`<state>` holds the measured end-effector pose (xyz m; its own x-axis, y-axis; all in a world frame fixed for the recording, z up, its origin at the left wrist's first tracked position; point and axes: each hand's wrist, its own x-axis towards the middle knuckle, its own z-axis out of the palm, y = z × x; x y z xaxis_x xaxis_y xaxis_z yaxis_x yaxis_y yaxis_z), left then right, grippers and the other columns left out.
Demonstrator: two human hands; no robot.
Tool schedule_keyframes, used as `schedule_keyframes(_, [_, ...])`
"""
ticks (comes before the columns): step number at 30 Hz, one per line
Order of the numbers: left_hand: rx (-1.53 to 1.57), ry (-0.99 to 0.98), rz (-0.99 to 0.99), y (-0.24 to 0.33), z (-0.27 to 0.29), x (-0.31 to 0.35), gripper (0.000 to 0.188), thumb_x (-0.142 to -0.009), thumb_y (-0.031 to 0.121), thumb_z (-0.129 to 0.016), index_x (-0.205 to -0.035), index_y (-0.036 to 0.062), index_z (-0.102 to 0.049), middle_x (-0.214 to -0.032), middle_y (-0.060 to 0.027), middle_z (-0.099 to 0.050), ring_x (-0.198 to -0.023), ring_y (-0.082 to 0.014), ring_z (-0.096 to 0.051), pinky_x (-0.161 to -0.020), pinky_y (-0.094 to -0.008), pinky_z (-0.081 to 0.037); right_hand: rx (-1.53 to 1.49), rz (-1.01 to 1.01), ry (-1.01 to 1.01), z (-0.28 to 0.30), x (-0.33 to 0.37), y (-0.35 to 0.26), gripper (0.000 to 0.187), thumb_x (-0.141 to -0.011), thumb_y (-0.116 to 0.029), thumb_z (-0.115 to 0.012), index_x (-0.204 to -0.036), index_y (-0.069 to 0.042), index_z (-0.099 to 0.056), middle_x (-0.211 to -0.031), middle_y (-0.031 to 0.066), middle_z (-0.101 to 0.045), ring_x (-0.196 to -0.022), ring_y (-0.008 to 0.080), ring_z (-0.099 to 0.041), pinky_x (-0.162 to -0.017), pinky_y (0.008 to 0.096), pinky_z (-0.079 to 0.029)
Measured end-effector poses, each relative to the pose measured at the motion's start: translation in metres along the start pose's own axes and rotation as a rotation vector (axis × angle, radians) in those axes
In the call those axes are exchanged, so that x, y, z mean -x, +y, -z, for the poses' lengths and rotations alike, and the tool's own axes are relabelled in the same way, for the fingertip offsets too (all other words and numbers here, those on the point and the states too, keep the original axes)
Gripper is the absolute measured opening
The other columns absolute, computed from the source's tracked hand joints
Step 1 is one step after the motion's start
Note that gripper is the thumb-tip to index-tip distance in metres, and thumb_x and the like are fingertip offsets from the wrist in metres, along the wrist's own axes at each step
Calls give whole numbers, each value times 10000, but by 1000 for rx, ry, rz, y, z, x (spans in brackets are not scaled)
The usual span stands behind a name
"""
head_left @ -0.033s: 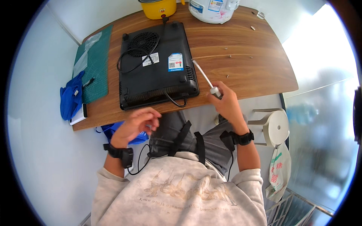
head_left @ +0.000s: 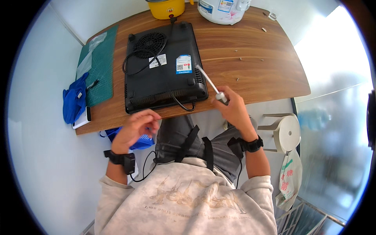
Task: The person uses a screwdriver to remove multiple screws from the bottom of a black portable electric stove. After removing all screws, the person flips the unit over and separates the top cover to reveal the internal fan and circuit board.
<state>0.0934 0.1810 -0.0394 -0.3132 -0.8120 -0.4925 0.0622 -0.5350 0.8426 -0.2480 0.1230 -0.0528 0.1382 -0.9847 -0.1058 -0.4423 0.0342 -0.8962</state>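
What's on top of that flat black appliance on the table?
On the upturned induction cooker: a looped black power cord, a white label and a blue-and-white label. At the right edge is a screwdriver. The downward face and anything underneath are covered.

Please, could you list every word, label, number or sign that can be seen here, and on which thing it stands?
I do not copy printed wording.
Black appliance: white label, too small to read.
Same appliance: blue label, too small.
White appliance: blue sticker, too small.
Yellow pot: small round emblem.
Shirt: tan lettering.
White bag: red characters.
Blue bag: white print, too small.
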Motion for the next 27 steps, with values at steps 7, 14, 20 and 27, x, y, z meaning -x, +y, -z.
schedule_keyframes(7, [-355,606,-292,12,78,2,251,-1057,278,-548,-1065,54,-660,-835,-15,-661,-707,-82,-609,-596,-210,-480,-175,-157,-96,-26,-2,-16,550,-898,-211,-753,-1382,-21,-576,-892,106,-728,-623,139,-619,-592,297,-513])
schedule_keyframes(14, [-818,666,-288,26,101,-47,456,-1057,434,-561,-1303,49,-551,-1070,-109,-684,-858,-170,-663,-648,-295,-531,-168,-204,-26,-35,-6,-24,553,-935,-267,-749,-1402,-13,-597,-854,63,-730,-602,90,-608,-524,262,-494])
schedule_keyframes(20, [-972,677,-421,22,88,-55,616,-1032,462,-595,-1432,11,-468,-1242,-227,-658,-1096,-308,-669,-923,-373,-522,-54,-156,18,-31,-22,-24,377,-920,-215,-765,-1213,9,-690,-789,45,-724,-664,98,-673,-533,260,-518])
schedule_keyframes(27, [-1084,656,-324,20,51,-39,627,-1012,511,-574,-1352,-3,-460,-1258,-312,-612,-1169,-474,-613,-952,-522,-515,39,-154,120,-10,-49,-20,340,-918,-187,-756,-1208,-12,-728,-721,42,-710,-575,99,-638,-519,261,-523])
